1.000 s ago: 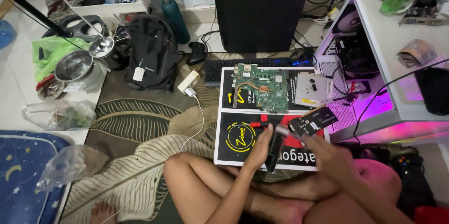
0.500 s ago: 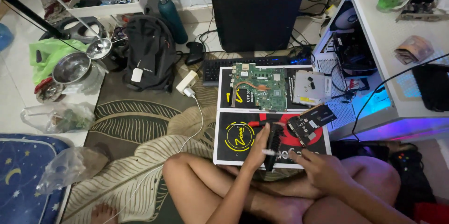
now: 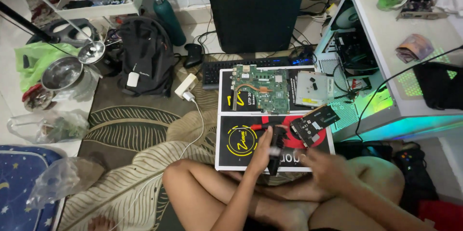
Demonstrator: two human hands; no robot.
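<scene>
My left hand (image 3: 260,153) is shut on a narrow black part (image 3: 276,140), held upright over a black printed mat (image 3: 236,142) in front of my crossed legs. Just right of the part, my right hand (image 3: 322,164) is blurred by motion, and I cannot tell what its fingers hold. A red-handled screwdriver (image 3: 259,126) lies on the mat above my left hand. A black graphics card (image 3: 314,123) lies tilted at the mat's right edge. Farther away, a green motherboard (image 3: 261,88) rests on a second mat next to a silver metal drive (image 3: 313,88).
An open, lit computer case (image 3: 357,60) stands under a white desk (image 3: 410,23) at the right. Beyond the mats are a black keyboard (image 3: 241,68) and a black tower (image 3: 258,9). A backpack (image 3: 147,57), a white charger (image 3: 185,86) and metal pots (image 3: 60,73) sit to the left.
My right hand has slid a little down and away from the black part and is now blurred. My left hand keeps its hold on the part.
</scene>
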